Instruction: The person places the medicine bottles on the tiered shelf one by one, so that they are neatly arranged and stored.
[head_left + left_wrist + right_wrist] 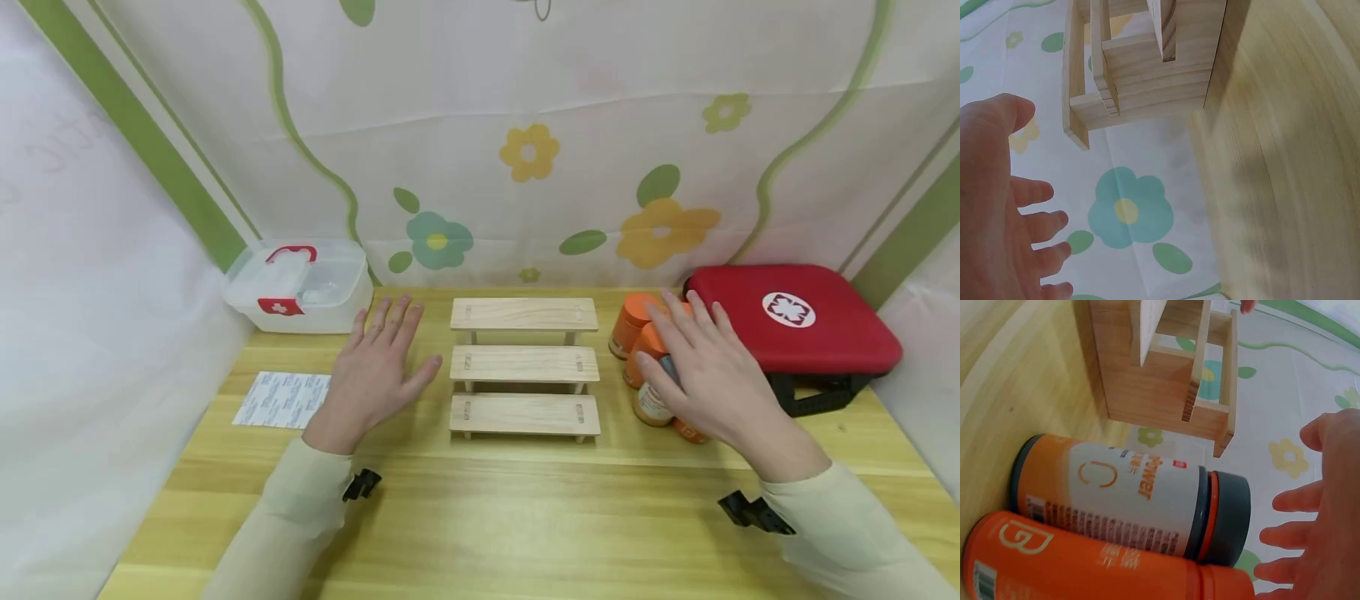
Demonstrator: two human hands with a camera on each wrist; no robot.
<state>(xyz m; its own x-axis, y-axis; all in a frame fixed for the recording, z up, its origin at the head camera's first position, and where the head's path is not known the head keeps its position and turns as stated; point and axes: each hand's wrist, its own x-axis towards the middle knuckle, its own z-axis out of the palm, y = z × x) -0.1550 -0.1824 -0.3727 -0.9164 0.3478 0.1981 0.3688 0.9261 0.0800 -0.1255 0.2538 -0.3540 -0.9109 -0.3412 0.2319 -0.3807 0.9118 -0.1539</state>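
Note:
My left hand [375, 375] hovers over the table with straight, spread fingers and nothing in it. Under its wrist side lies a flat foil blister pack [277, 400] with blue print. Between both hands stands a three-tier wooden step rack [525, 364], its shelves bare. My right hand [708, 375], also spread and holding nothing, is above a group of supplement bottles, partly hiding them. One orange-capped bottle [632, 327] shows at the back. In the right wrist view, a white-and-orange bottle [1129, 494] with a dark cap stands beside an all-orange bottle [1085, 562].
A clear plastic first-aid box [322, 287] with a red handle and latch stands at the back left. A red first-aid case [832, 325] with a black handle lies at the back right. Behind the wooden table [480, 517] hangs a flowered curtain [465, 108].

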